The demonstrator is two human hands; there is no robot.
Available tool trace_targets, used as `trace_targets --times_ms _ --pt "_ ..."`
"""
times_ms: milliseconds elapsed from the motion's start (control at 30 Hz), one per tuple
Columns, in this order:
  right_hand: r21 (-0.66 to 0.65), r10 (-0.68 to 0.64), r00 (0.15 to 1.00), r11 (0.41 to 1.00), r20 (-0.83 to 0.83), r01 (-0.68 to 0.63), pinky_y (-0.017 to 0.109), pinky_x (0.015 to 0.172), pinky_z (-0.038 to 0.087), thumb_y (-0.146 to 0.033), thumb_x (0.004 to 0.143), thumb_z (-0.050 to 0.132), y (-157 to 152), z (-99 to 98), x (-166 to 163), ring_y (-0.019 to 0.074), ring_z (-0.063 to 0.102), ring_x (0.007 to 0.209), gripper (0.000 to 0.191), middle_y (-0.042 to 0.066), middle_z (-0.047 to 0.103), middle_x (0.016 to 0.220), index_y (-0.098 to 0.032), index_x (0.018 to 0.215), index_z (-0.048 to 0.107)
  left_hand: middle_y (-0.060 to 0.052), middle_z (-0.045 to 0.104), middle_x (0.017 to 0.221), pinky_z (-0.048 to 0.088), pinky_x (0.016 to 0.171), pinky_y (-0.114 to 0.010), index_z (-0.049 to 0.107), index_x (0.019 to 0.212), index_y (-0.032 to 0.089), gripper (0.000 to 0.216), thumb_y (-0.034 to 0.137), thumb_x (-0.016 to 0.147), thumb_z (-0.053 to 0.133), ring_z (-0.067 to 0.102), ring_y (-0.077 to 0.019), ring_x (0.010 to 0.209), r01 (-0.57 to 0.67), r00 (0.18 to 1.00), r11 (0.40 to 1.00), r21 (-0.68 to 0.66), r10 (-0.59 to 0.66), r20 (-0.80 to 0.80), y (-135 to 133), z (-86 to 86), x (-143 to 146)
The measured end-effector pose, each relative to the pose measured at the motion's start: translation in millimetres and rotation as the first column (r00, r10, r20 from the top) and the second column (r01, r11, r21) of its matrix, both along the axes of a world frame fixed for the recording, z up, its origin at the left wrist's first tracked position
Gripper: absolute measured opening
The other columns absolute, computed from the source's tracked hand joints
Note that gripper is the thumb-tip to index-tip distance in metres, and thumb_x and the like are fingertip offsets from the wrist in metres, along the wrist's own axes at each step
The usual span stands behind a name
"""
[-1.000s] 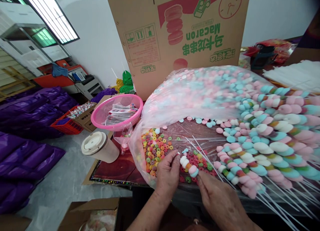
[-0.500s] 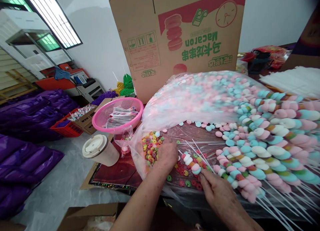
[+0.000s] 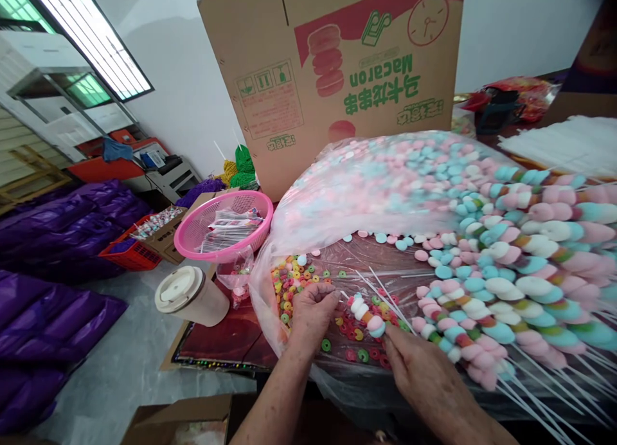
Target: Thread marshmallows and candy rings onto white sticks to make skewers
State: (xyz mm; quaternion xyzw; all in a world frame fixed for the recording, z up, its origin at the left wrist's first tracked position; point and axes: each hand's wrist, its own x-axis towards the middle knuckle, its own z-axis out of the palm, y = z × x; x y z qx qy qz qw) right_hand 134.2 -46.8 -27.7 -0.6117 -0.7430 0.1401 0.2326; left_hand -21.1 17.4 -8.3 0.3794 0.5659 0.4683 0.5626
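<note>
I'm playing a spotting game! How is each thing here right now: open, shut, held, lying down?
Left hand: fingers curled on loose ring candies.
Right hand: pinching the part-filled skewer.
Cup: upright, lid on.
Pink basket: holding packets.
Cardboard box: standing, print upside down.
Clear bag: open, sweets spilling out.
Finished skewers: piled, lying flat.

The left hand [image 3: 311, 311] is drawing back from the heap of ring candies [image 3: 289, 279], fingers now curling closed, and is nearing the tip of the half-filled skewer [image 3: 366, 314] again.
</note>
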Motion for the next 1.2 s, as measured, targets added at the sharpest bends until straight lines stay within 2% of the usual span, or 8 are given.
trace_targets --times_ms 300,400,533,633,833,933,1000,1200 --pt "0.095 0.023 1.0 0.995 0.003 -0.023 0.025 0.045 0.035 -0.015 0.082 0.031 -2 2.0 -1 0.0157 0.059 0.049 0.026 0.002 0.061 0.055 -0.02 0.065 0.05 -0.001 0.064 0.072 0.043 0.064 -0.023 0.066 0.079 0.018 0.015 0.03 0.072 0.06 0.056 -0.0129 0.067 0.275 0.929 0.916 0.292 -0.174 -0.327 -12 2.3 -9" --pt "0.161 0.031 0.996 0.987 -0.081 -0.018 0.024 0.047 0.038 -0.015 0.083 0.029 -2 3.6 -5 0.015 0.059 0.05 0.027 0.002 0.061 0.056 -0.02 0.068 0.051 -0.001 0.064 0.074 0.044 0.064 -0.024 0.06 0.094 0.019 0.028 0.034 0.07 0.063 0.057 -0.0125 0.066 0.125 0.992 0.963 0.239 -0.119 -0.04 -14 8.2 -5" --pt "0.211 0.055 0.991 0.977 -0.121 -0.029 0.023 0.045 0.039 -0.017 0.083 0.031 -1 -2.3 -7 0.0139 0.057 0.048 0.025 0.002 0.061 0.057 -0.021 0.07 0.052 -0.001 0.061 0.061 0.045 0.055 -0.026 0.057 0.071 0.015 0.031 0.043 0.063 0.068 0.056 -0.0122 0.053 -0.006 0.934 0.994 -0.105 0.043 0.356 -9 8.8 9" --pt "0.225 0.082 0.985 0.973 -0.15 -0.047 0.022 0.043 0.039 -0.018 0.084 0.033 2 -7.5 -5 0.0129 0.053 0.044 0.025 0.0 0.059 0.054 -0.021 0.069 0.053 -0.002 0.062 0.062 0.046 0.059 -0.026 0.059 0.067 0.014 0.031 0.043 0.064 0.067 0.057 -0.0131 0.058 0.004 0.926 1.0 -0.029 0.007 0.378 -6 6.4 17" --pt "0.164 0.018 0.943 0.986 -0.331 0.039 0.02 0.04 0.036 -0.027 0.085 0.035 11 3.2 -7 0.0117 0.048 0.039 0.028 -0.002 0.052 0.046 -0.02 0.068 0.056 -0.002 0.061 0.062 0.043 0.057 -0.024 0.066 0.074 0.015 0.04 0.051 0.075 0.05 0.054 -0.0132 0.058 0.19 0.981 0.964 0.185 -0.191 -0.012 0 17.9 10" --pt "0.088 -0.009 0.91 0.995 -0.415 0.05 0.019 0.038 0.035 -0.032 0.085 0.035 13 8.0 -7 0.0113 0.045 0.039 0.03 -0.003 0.051 0.045 -0.02 0.065 0.054 -0.002 0.062 0.062 0.042 0.056 -0.023 0.067 0.075 0.015 0.04 0.047 0.08 0.044 0.055 -0.0142 0.058 0.463 0.827 0.877 0.129 -0.375 -0.419 25 30.5 0" --pt "0.033 -0.059 0.889 0.996 -0.454 0.083 0.019 0.039 0.035 -0.035 0.085 0.037 12 8.2 -3 0.0113 0.045 0.041 0.03 -0.003 0.05 0.045 -0.021 0.063 0.052 -0.003 0.063 0.064 0.043 0.061 -0.025 0.066 0.069 0.018 0.035 0.04 0.082 0.042 0.058 -0.0166 0.064 0.44 0.604 0.896 0.064 -0.242 -0.759 53 34.2 -8" --pt "-0.1 -0.114 0.848 0.992 -0.518 0.072 0.018 0.042 0.039 -0.04 0.082 0.042 8 -1.2 12 0.0115 0.047 0.046 0.028 -0.002 0.052 0.049 -0.021 0.064 0.054 -0.01 0.066 0.072 0.039 0.079 -0.035 0.062 0.057 0.018 0.009 0.011 0.064 0.06 0.059 -0.0266 0.085 0.375 0.458 0.925 0.063 -0.126 -0.88 111 29.9 -19"
